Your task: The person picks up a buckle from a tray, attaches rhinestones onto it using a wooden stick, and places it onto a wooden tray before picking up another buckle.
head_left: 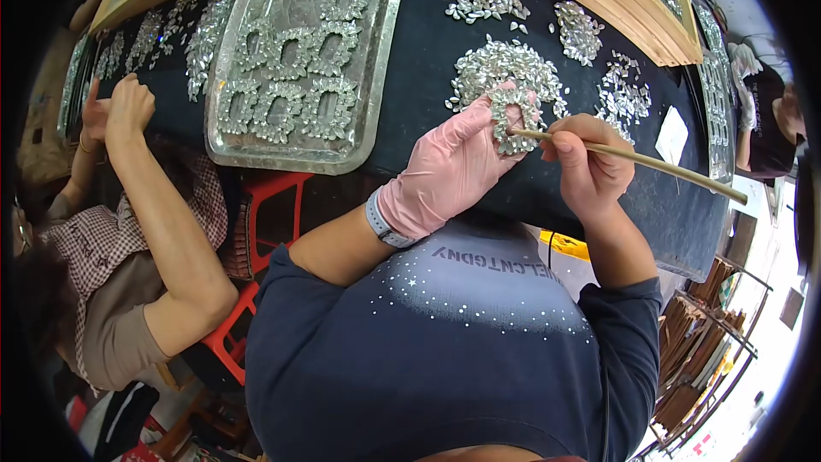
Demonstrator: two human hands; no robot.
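Observation:
My left hand [449,167], in a pink glove, is closed on a small rectangular frame covered with clear crystals [515,124]. In my bare right hand [590,158] is a long thin wooden stick [676,173], gripped near one end. Its tip meets the inner edge of the crystal frame; whether anything sits on the tip is too small to tell. Just beyond my left hand lies a large heap of loose clear crystals [483,68] on the black tabletop [419,26].
A metal tray [299,152] with several crystal frames [329,109] stands at the left. Smaller crystal piles [579,32] and wooden-edged boxes [616,0] lie farther back. A co-worker [162,274] sits at the left beside red stools [274,197]; another person [765,111] is at the far right.

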